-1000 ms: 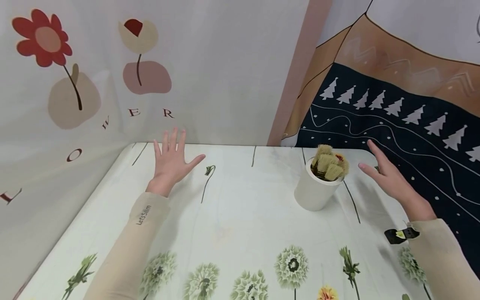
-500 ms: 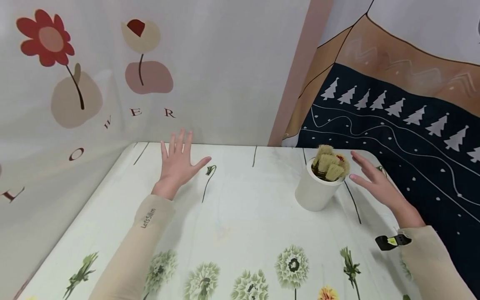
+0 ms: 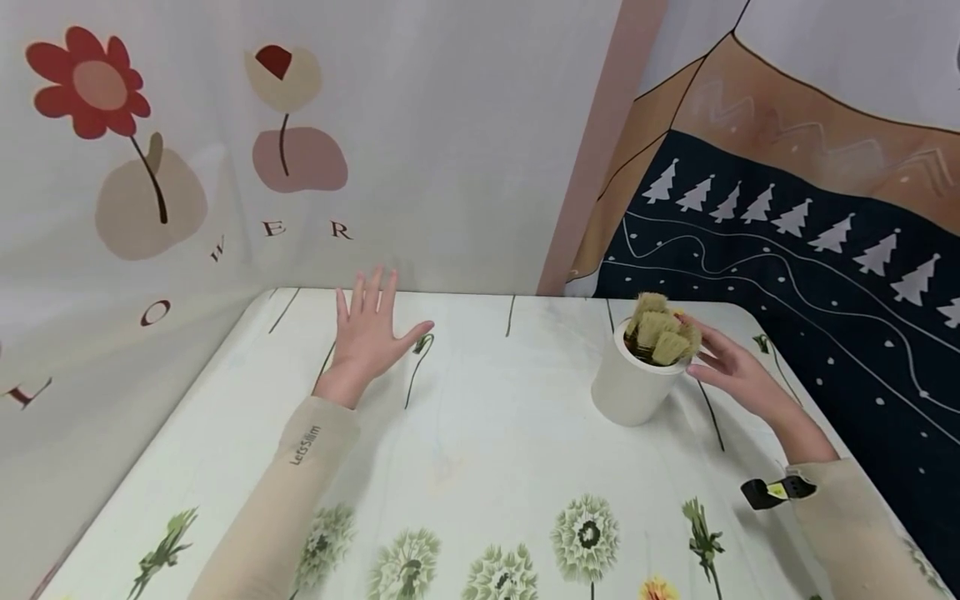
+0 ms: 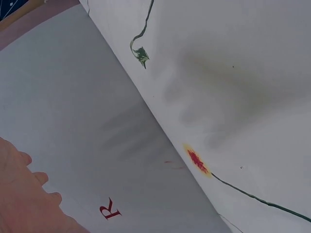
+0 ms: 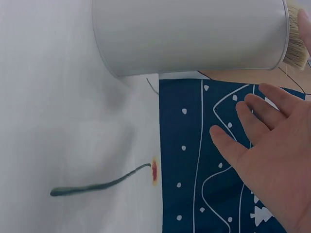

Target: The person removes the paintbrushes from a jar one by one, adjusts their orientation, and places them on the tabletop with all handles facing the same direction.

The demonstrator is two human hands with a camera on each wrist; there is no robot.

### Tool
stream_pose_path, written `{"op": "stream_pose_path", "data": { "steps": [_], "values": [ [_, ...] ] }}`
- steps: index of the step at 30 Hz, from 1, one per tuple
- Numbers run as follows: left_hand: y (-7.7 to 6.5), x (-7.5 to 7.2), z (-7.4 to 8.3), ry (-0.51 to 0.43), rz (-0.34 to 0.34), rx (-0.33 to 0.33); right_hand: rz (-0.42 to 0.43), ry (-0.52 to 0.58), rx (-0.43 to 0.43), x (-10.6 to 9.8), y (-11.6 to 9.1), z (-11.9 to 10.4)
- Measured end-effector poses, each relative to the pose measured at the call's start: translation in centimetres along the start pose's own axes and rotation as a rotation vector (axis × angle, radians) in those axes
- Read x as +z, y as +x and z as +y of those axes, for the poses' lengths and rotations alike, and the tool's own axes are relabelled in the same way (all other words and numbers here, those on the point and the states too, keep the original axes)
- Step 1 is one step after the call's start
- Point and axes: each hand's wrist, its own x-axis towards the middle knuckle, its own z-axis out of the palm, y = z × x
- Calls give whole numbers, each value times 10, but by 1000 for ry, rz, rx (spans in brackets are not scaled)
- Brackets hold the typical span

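Note:
A white cylindrical pot (image 3: 628, 390) stands upright on the table, right of the middle. Several brushes (image 3: 652, 332) are in it, pale bristles up, their handles hidden inside. My right hand (image 3: 738, 373) is at the pot's right side, fingers extended, fingertips right at the rim and bristles. In the right wrist view this hand (image 5: 277, 150) shows its fingers apart, beside the pot (image 5: 189, 39) and a tuft of bristles (image 5: 295, 46). Over the table's far left part, my left hand (image 3: 363, 337) is spread wide and holds nothing. Only part of it shows in the left wrist view.
A white tablecloth (image 3: 480, 450) printed with flowers and stems covers the table. Behind it hangs a pale curtain (image 3: 450, 167) with flower pictures and letters. A dark blue cloth (image 3: 750, 225) with white trees hangs at the right. A black strap (image 3: 776, 492) is on my right wrist.
My right hand has moved left from beyond the table's right side up to the pot's rim. My left hand has drifted slightly right, still spread. The pot has stayed in place.

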Motion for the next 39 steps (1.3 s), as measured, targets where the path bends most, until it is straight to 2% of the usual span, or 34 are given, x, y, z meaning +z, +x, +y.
{"op": "stream_pose_path", "data": {
  "steps": [5,16,25,31,39],
  "values": [
    [-1,3,2,15,4,3,1,9,47,2,-1,-1],
    [-4,8,10,-24,24,16,18,72,102,8,-1,1],
    [-9,11,15,-50,38,29,51,138,90,15,-2,4],
    [-12,11,20,-57,27,32,58,134,92,15,-2,2],
    [-15,14,33,-94,24,62,50,150,84,16,-2,5]
  ]
}}
